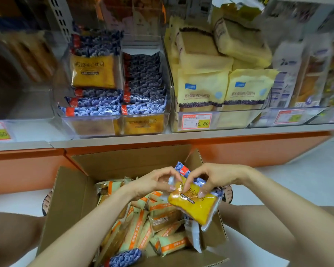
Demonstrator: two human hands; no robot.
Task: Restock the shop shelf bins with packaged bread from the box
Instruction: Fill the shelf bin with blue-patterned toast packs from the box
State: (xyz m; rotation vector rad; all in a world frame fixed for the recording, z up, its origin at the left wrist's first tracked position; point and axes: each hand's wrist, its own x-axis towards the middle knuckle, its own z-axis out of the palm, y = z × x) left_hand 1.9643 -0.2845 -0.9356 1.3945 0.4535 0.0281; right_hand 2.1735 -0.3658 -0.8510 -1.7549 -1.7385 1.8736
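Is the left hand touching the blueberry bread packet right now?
Touching. The head view shows the left hand pinching the blueberry bread packet at its upper edge, opposite the right hand.

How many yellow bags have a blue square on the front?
2. Both stand side by side at the front of the clear bin above the 10.80 price tag: left bag, right bag. Yellow bags piled behind may hide more squares.

Clear bins line the shelf; the box sits on the floor.
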